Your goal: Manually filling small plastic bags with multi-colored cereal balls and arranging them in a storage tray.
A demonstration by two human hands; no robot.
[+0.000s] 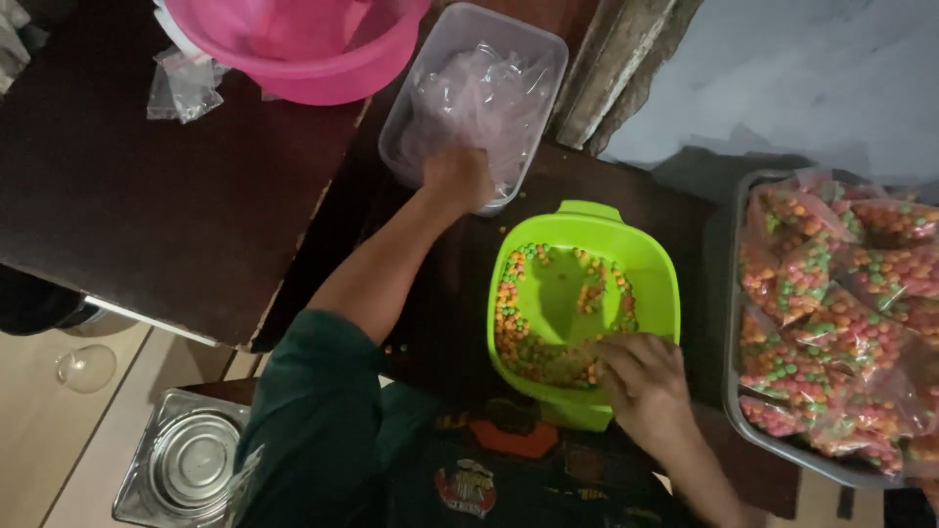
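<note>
1. Nearest the camera is the person's dark green sleeve (313, 420) and printed shirt front, from which both arms reach forward over the dark wooden table (176, 205).
2. To the right of the right hand sits a large grey rectangular tray (732, 391), piled with clear plastic bags packed with small multicoloured round candies (831, 323).
3. Beyond and to the left of the left hand stands a round pink plastic basin (303, 49), with a few loose clear bags (181, 88) just beside it.
4. The clear rectangular plastic tub (533, 44) holds a heap of empty transparent bags; the left hand (457, 176) is curled inside its near end, fingers closed in among the bags, though exactly what they pinch cannot be told.
5. The bright green plastic bowl with a handle (587, 210) lies between the hands, close to the body, with loose coloured candies (533, 357) scattered along its bottom and left side.
6. The right hand (641, 376) rests on the bowl's near right rim, fingers loosely bent and reaching into the candies.
7. Below the left elbow, a square shiny metal lid (186, 460) lies low by the floor.
</note>
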